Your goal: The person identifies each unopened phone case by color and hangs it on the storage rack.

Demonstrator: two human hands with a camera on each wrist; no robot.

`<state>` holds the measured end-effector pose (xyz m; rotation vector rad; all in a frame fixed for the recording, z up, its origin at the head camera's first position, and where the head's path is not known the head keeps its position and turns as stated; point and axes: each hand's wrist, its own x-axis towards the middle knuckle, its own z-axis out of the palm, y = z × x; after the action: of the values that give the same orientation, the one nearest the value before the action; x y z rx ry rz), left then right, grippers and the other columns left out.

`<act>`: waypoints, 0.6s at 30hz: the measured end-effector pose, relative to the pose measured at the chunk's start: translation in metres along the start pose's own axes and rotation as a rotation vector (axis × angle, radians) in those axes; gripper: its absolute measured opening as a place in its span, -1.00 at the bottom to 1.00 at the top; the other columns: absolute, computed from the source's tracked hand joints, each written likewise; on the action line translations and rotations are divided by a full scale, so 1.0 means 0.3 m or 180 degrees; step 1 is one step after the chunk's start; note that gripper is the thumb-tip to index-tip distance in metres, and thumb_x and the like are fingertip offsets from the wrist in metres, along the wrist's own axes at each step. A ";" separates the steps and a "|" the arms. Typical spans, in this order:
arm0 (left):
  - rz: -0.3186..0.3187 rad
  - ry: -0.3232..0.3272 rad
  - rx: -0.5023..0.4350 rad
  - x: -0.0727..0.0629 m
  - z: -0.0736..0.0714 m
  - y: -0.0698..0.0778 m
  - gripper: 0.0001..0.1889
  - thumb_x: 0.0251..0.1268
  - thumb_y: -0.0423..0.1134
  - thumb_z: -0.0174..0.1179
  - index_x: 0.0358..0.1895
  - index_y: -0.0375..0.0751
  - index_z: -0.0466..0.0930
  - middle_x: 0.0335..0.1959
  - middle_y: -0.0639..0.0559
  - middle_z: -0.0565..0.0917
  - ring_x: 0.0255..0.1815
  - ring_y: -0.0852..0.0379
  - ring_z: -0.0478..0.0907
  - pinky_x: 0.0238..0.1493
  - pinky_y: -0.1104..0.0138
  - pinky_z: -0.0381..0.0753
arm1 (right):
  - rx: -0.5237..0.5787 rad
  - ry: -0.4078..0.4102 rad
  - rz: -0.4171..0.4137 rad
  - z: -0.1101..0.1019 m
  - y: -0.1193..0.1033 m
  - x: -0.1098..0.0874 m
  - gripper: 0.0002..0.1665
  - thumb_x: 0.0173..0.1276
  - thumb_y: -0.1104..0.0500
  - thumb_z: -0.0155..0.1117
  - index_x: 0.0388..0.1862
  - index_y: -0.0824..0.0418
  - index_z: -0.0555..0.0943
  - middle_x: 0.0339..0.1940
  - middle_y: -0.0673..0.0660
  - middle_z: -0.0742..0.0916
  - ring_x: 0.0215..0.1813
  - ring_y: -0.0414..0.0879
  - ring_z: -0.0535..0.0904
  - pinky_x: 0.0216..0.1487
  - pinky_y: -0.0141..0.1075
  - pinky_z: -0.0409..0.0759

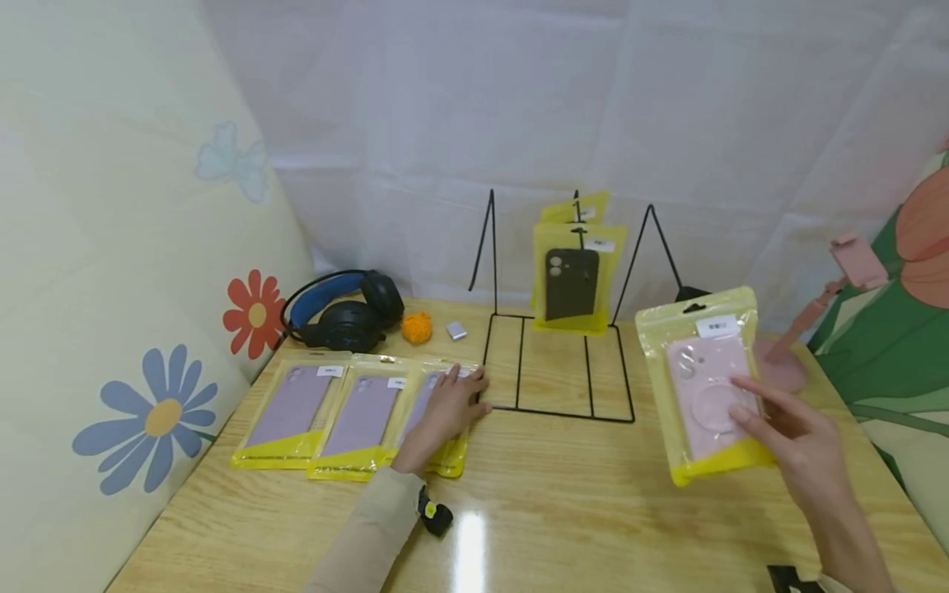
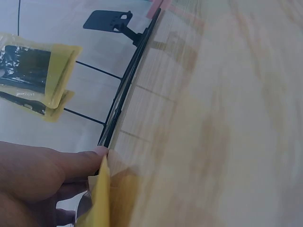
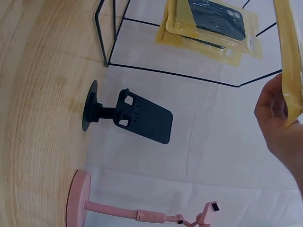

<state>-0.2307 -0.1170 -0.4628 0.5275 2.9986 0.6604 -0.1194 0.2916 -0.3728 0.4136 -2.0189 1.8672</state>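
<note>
My right hand [image 1: 804, 445] holds a clear yellow pouch with a pink phone case [image 1: 700, 366] in it, raised over the table's right side. Thumb and index finger lie across its front; in the right wrist view the pouch appears edge-on. The left hand [image 1: 445, 412] rests on the rightmost pouch with a purple phone case [image 1: 415, 403], its thumb at the pouch's edge. To its left lie two more purple-case pouches, the middle one [image 1: 366, 412] and the left one [image 1: 292, 403]. Pouches with black cases [image 1: 571, 284] hang on a black wire rack [image 1: 630, 379].
Headphones [image 1: 348, 317], an orange ball [image 1: 417, 328] and a small silver-grey block [image 1: 455, 330] are behind the row. At the right stand a pink phone stand [image 1: 786, 362] and a black phone stand [image 3: 144, 116]. White cloth [image 1: 415, 123] hangs behind the wooden table [image 1: 563, 502].
</note>
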 end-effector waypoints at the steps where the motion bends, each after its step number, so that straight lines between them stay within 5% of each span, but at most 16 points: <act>1: -0.0002 -0.0004 0.0006 0.000 0.000 0.000 -0.49 0.29 -0.14 0.25 0.27 -0.25 0.49 0.40 -0.11 0.35 0.45 -0.37 0.06 0.43 -0.12 -0.03 | 0.0020 -0.0019 -0.0009 0.001 0.002 0.002 -0.55 0.27 0.58 0.13 0.16 0.48 0.53 0.03 0.02 0.67 -0.20 -0.29 0.54 -0.25 -0.58 0.56; 18: -0.0013 -0.0002 -0.0024 -0.002 -0.004 0.007 -0.49 0.29 -0.14 0.25 0.27 -0.26 0.49 0.39 -0.12 0.35 0.45 -0.36 0.05 0.44 -0.11 -0.03 | 0.0410 -0.0073 -0.0226 0.018 0.025 0.024 -0.54 0.26 0.64 0.07 0.15 0.54 0.50 -0.04 0.05 0.69 -0.21 -0.27 0.54 -0.28 -0.55 0.57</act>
<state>-0.2295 -0.1160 -0.4608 0.5208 2.9946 0.6709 -0.1295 0.2870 -0.3766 0.5367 -1.8789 1.9635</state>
